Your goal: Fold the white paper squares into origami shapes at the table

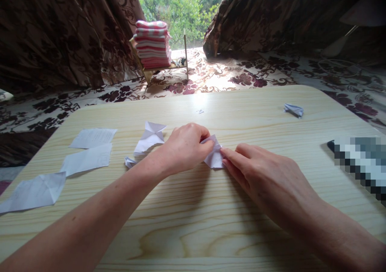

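Between my two hands is a small piece of white paper (215, 158), creased and standing partly off the table. My left hand (190, 146) has its fingers curled, with thumb and forefinger pinching the paper's upper left side. At the paper's right edge, my right hand (261, 168) holds its fingertips closed together on the border. Just left of my left hand lies a creased paper (152, 132) with a torn lower edge. A small folded paper (129, 162) is partly hidden behind my left forearm.
Three loose paper sheets (86, 159) lie on the left of the wooden table (169, 240). Toward the back right sits a folded paper (293, 110), and a tiny scrap (200, 111) lies at the back. A blurred-out dark-edged object (362, 167) is at right. Folded towels (152, 45) stand beyond.
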`<state>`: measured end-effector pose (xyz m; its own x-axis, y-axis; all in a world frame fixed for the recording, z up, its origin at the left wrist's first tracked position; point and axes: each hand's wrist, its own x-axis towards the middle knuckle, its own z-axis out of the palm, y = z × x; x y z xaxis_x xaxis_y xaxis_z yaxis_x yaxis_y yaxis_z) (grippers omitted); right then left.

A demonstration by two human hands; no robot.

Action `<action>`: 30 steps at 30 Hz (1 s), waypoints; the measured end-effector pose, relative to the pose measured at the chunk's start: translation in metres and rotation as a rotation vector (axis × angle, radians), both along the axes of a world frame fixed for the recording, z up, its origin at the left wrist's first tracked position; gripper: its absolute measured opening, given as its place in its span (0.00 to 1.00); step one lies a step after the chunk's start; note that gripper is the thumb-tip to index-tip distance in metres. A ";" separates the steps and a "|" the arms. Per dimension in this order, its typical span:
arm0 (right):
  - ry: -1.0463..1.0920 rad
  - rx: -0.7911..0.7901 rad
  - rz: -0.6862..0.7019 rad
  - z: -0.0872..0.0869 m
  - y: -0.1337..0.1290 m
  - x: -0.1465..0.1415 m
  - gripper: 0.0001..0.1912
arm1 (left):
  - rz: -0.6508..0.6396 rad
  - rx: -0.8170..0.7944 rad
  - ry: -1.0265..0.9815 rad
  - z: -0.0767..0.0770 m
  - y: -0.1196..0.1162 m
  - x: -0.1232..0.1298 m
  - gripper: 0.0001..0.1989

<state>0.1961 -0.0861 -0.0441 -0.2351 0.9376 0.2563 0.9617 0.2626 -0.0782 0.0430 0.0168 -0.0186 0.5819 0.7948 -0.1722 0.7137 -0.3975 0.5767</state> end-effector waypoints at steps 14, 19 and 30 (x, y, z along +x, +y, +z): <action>0.003 -0.030 -0.023 0.002 0.000 -0.001 0.09 | 0.015 0.015 0.005 0.001 -0.001 0.002 0.13; -0.001 -0.044 -0.027 0.002 0.000 -0.001 0.09 | 0.016 0.015 0.007 0.001 -0.001 0.002 0.13; 0.015 -0.034 -0.027 0.001 0.000 -0.001 0.09 | 0.007 0.017 0.003 0.001 0.000 0.002 0.14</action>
<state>0.1953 -0.0863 -0.0430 -0.2063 0.9516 0.2276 0.9670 0.2338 -0.1009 0.0448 0.0165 -0.0178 0.5759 0.8016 -0.1602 0.7180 -0.4023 0.5680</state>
